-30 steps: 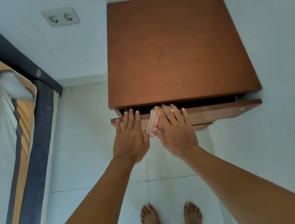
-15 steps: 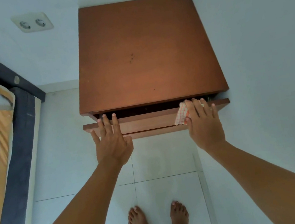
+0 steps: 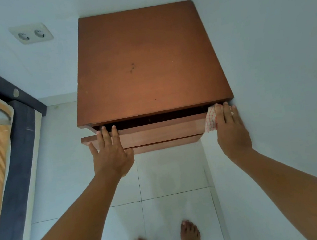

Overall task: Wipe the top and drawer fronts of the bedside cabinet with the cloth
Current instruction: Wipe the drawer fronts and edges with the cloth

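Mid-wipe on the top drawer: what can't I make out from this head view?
- Cloth: mostly hidden under the right hand; its full extent is unclear.
- Drawer interior: a dark gap overhung by the cabinet top.
- Lower drawer front: only a strip shows below the open drawer.
- Drawer's left end: covered by the left hand.

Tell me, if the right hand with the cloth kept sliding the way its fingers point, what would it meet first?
The right hand presses the checked cloth at the right end of the open drawer front. Straight ahead, it would probably meet the cabinet top's front edge, close beside the right wall; depth is unclear.
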